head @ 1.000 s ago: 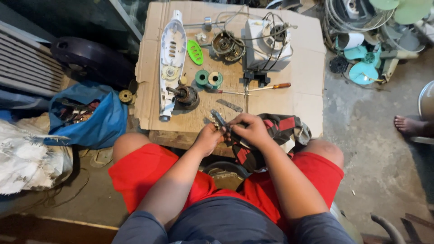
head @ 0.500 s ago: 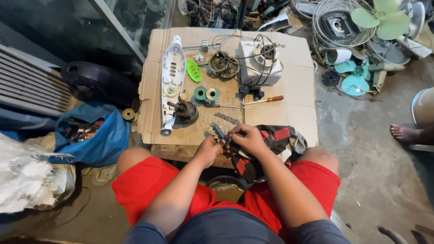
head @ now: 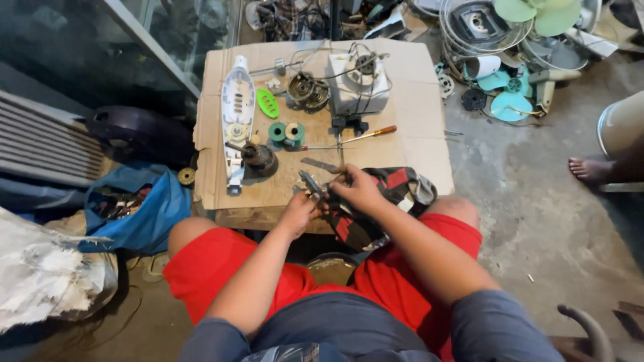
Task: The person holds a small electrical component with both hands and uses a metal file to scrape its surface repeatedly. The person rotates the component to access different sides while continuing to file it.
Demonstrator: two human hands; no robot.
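Two hands meet at the near edge of a low counter (head: 416,134) covered with flattened brown cardboard: left hand (head: 300,211) and right hand (head: 359,190), both closed around a small metal part (head: 312,185) held between them, just above the cardboard edge; what it is can't be made out. Under the right hand lies a red-black-grey cloth (head: 396,188), draped off the counter onto the person's red shorts (head: 221,268). Beyond the hands: screwdriver with orange handle (head: 349,139), two green wire spools (head: 286,133), a dark motor part (head: 258,159), a long white-blue plastic housing (head: 237,121) to the far left, a small green oval piece (head: 267,103), a coil of copper winding (head: 308,90), a white boxy motor unit with wires (head: 359,84). Floor is bare grey concrete. Left of the hands, on the floor, a blue bag (head: 144,214) and a white sack (head: 40,281); a glass panel stands beyond them. Far right of the hands: heap of fan parts, wire guard (head: 463,33), pale green blades (head: 537,13), teal pieces (head: 510,104). Another person's bare foot (head: 592,169) at the right edge, well apart.
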